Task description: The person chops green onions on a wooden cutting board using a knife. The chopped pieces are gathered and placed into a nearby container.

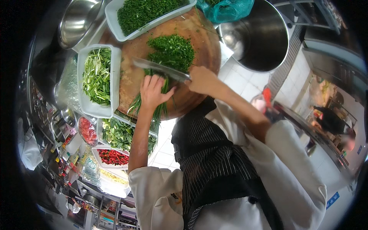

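Observation:
My right hand (202,80) grips the handle of a kitchen knife (161,69), whose blade lies across the middle of a round wooden chopping board (132,54). Close beside the blade, my left hand (155,90) presses down on a bundle of long green stalks (162,110), probably chives or scallions, its fingertips near the steel. The loose ends of the bundle hang over the board's near edge. Beyond the knife lies a heap of finely chopped greens (172,51). The blade is slightly blurred, and my left fingers partly cover the stalks.
A white tub of chopped greens (112,21) sits on the far side, another of cut green stalks (115,83) at left. Nearer are cut leaves (115,129) and chopped red peppers (112,156). A large metal pot (258,37) stands right, below a teal plastic bag (230,11).

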Demonstrator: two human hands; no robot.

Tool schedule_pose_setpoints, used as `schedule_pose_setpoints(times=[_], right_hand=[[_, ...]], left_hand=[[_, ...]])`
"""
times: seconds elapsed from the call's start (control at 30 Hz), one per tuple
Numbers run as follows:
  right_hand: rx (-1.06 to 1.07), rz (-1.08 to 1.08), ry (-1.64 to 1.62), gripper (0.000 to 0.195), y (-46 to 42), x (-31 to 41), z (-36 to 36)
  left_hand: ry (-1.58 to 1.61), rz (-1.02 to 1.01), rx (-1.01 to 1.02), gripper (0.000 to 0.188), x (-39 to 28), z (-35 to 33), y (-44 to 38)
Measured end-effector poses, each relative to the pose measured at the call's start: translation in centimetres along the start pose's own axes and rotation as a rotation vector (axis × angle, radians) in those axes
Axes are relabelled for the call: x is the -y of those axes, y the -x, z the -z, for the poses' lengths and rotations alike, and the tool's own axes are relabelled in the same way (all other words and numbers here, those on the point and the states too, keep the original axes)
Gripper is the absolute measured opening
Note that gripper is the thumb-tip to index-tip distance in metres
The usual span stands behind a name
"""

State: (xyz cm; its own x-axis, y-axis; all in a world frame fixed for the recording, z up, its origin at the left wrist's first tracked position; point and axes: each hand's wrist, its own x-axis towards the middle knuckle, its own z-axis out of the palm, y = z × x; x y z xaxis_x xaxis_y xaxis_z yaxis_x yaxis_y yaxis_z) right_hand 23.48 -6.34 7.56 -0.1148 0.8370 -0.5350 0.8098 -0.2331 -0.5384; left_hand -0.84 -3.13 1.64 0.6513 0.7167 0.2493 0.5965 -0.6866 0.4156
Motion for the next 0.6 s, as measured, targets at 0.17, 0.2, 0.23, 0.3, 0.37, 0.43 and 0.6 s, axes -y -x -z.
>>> schedule_pose_setpoints(times=[0.17, 0.2, 0.23, 0.3, 0.37, 0.43, 0.6], right_hand=[[-0.084, 0.031, -0.005, 0.027, 1.3, 0.1, 1.8], [-0.108, 0.044, -0.020, 0.027, 1.7, 0.4, 1.9], [-0.130, 0.055, -0.038, 0.026, 2.2, 1.0, 1.8], [-0.157, 0.071, -0.069, 0.026, 3.0, 1.7, 2.8], [-0.164, 0.079, -0.098, 0.026, 3.5, 2.2, 4.5], [-0.149, 0.064, -0.132, 0.027, 3.6, 1.7, 5.2], [-0.161, -0.046, -0.181, 0.030, 4.9, 0.4, 8.0]], left_hand=[[-0.057, 0.086, -0.011, 0.055, -1.1, 0.8, -1.2], [-0.086, 0.106, -0.008, 0.059, -1.2, 1.0, -1.0], [-0.114, 0.127, 0.000, 0.062, -1.4, 1.2, -0.8], [-0.113, 0.198, 0.000, 0.065, -2.1, 1.8, -0.8], [-0.129, 0.220, -0.001, 0.066, -3.0, 2.9, -1.5], [-0.153, 0.330, -0.042, 0.057, -3.5, 3.4, -1.7], [-0.340, 0.397, -0.160, 0.015, -5.0, 3.9, -5.4]])
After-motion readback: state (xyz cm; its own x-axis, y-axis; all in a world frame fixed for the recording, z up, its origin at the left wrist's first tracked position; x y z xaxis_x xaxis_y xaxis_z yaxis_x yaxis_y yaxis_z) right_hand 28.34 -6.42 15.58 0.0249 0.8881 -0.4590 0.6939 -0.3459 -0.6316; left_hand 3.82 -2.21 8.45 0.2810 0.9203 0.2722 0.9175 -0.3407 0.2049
